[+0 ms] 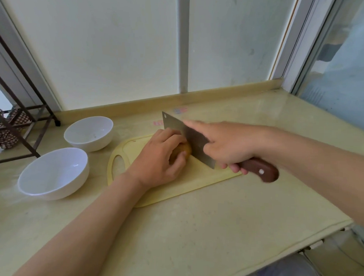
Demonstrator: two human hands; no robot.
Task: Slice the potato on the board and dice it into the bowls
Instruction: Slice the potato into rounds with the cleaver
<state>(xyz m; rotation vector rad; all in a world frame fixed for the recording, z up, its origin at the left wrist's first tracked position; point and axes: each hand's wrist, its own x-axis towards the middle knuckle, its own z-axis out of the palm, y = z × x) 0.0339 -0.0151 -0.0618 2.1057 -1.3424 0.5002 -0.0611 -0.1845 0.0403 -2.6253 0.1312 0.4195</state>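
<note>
A brown potato (182, 150) lies on the pale yellow cutting board (196, 179). My left hand (157, 157) curls over the potato from the left and hides most of it. My right hand (228, 145) grips the wooden handle (260, 169) of a steel cleaver (177, 125), with the forefinger stretched along the blade's spine. The blade stands upright against the potato's right end. Two white bowls sit left of the board: the far bowl (88, 132) and the near bowl (54, 172). Both look empty.
The beige counter (194, 231) ends in a front edge at lower right. A low backsplash runs along the wall behind. A dark metal rack (23, 120) with checked cloth stands at the far left. A window frame rises at right.
</note>
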